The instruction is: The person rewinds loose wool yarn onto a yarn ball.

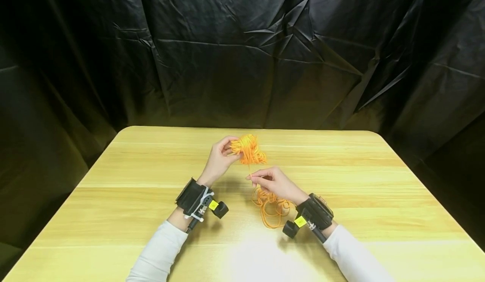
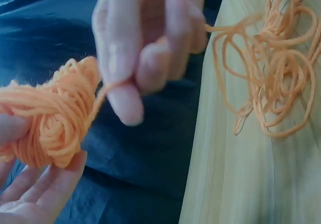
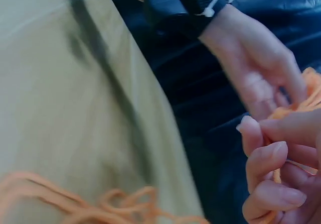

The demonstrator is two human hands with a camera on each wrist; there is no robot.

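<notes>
My left hand (image 1: pixel 221 158) grips a bundle of orange yarn (image 1: pixel 249 148) above the table, thumb on one side and fingers on the other. Wraps of yarn cross the bundle's middle, and looped ends stick out. Just below and to the right, my right hand (image 1: pixel 274 182) pinches the strand running from the bundle between thumb and fingers. In the left wrist view that strand (image 2: pixel 100 99) stretches from the bundle to the right fingertips. Loose yarn (image 2: pixel 286 58) lies tangled in coils on the table, joined to the strand that leaves the right hand.
The pale wooden table (image 1: pixel 151 214) has rounded far corners, and a black sheet (image 1: pixel 212 63) hangs behind it. Both wrists wear black straps with small cameras, the left one (image 1: pixel 220 209) and the right one (image 1: pixel 291 229) close above the table.
</notes>
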